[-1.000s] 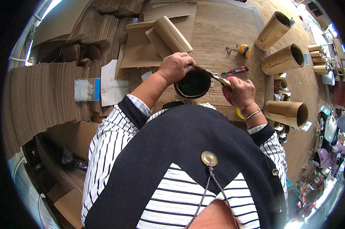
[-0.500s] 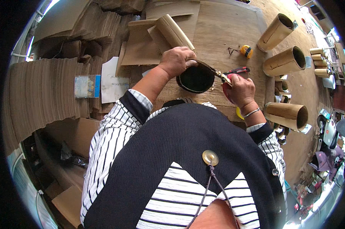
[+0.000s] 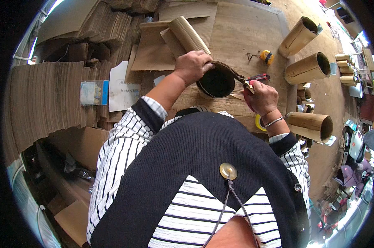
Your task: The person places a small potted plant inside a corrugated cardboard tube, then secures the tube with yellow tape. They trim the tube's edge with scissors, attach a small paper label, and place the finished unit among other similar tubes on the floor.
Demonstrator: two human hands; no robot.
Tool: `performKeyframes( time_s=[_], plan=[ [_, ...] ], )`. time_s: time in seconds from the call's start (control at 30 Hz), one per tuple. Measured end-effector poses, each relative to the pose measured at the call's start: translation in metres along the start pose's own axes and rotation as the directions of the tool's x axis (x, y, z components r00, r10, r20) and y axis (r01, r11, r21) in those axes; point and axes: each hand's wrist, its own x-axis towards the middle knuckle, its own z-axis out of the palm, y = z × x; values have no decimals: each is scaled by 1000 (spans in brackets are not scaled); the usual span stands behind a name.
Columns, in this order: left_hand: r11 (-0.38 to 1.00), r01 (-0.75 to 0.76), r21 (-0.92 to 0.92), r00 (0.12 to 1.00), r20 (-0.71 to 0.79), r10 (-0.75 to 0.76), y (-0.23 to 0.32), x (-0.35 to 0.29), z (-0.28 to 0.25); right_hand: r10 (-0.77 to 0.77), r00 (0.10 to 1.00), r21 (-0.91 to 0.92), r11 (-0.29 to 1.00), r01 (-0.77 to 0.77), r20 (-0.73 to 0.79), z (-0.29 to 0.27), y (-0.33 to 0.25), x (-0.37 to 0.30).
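A round cardboard tube [image 3: 204, 91] with a dark inside stands on the wooden table, its open top facing up. My left hand [image 3: 192, 67] is closed on the tube's far left rim. In my right hand [image 3: 263, 98] are red-handled scissors [image 3: 247, 99], their blades at the tube's right rim. How far the blades are apart is too small to make out. A thin pale strip [image 3: 237, 96] shows between the tube and the scissors. Just beyond the blades lies a red and black utility knife [image 3: 259, 77], partly covered.
A yellow tape measure [image 3: 266, 57] lies farther back, and a yellow tape roll [image 3: 259, 122] sits by my right wrist. Brown tubes [image 3: 307, 68] line the table's right side. A rolled corrugated sheet [image 3: 189, 35] rests behind my left hand; stacked cardboard [image 3: 46, 103] fills the left.
The tube has shifted slightly right, and its right rim now curves up toward the blades. A pale strip has come into view beside it. More of the yellow tape roll shows.
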Motion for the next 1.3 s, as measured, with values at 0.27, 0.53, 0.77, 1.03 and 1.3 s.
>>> performKeyframes(
  time_s=[0.27, 0.53, 0.77, 1.03, 1.3],
  plan=[
    [988, -4, -153, 1000, -25, 0, -4, -30, 25, -59, 984, -37, 998, 53, -167, -1, -11, 2],
    [982, -55, -180, 980, 178, 88, 4, -14, -6, -113, 993, 8, 994, 113, -28, -24, -7, -16],
    [972, -28, -235, 883, 449, 134, 4, 6, 17, -42, 993, 17, 999, 41, 107, -22, -1, -35],
    [978, 36, -207, 909, 413, 54, 16, 12, 27, 58, 972, -48, 998, -48, 226, -10, 8, -36],
    [982, -12, -188, 933, 350, 78, 10, -5, 27, -57, 996, 47, 997, 60, -64, 1, 16, -30]
  ],
)
